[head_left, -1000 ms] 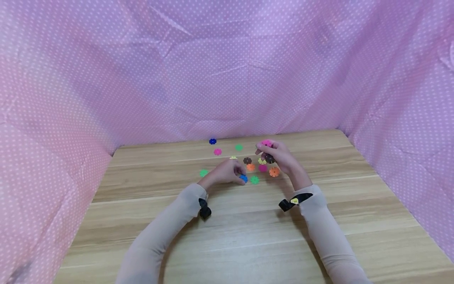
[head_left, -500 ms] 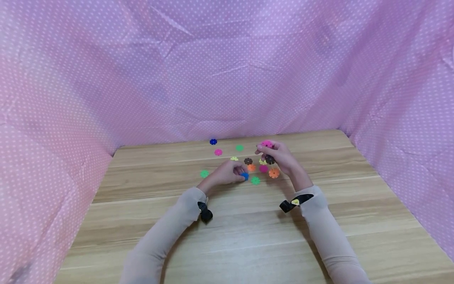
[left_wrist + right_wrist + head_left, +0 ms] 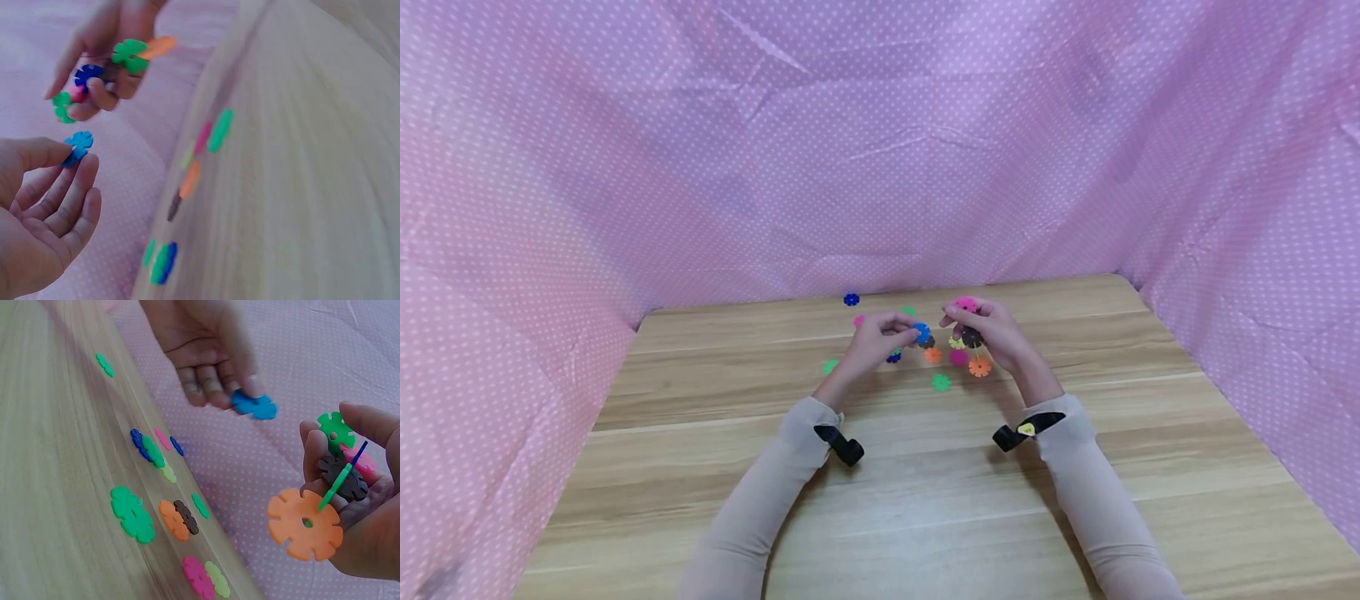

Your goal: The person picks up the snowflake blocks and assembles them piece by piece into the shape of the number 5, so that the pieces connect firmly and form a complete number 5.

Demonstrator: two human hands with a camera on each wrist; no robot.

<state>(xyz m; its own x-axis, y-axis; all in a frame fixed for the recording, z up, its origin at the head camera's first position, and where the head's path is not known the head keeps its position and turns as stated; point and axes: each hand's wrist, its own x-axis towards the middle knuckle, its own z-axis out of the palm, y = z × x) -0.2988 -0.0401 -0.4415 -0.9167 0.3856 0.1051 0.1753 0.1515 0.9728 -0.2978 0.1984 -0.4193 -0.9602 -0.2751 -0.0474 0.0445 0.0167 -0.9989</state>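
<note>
My left hand (image 3: 876, 343) pinches a blue snowflake disc (image 3: 79, 148) between thumb and fingers, above the table. Facing it a short gap away, my right hand (image 3: 996, 332) holds a chain of interlocked snowflake discs. In the right wrist view the chain shows a green disc (image 3: 335, 432), a pink disc (image 3: 357, 461), a brown disc (image 3: 342, 478), and an orange disc (image 3: 305, 526) at its lower end. A green and a dark blue disc sit edge-on in between. The blue disc and the chain are apart.
Loose discs lie on the wooden table (image 3: 925, 500), among them an orange one (image 3: 173, 520), a green one (image 3: 132, 514) and a pink one (image 3: 198, 577). A dark blue disc (image 3: 851, 299) lies near the far edge. Polka-dot cloth (image 3: 880, 167) hangs around the table.
My left hand has lifted the blue disc off the table and carried it up toward the right hand, uncovering a dark blue disc. The right hand stays nearly still with its chain.
</note>
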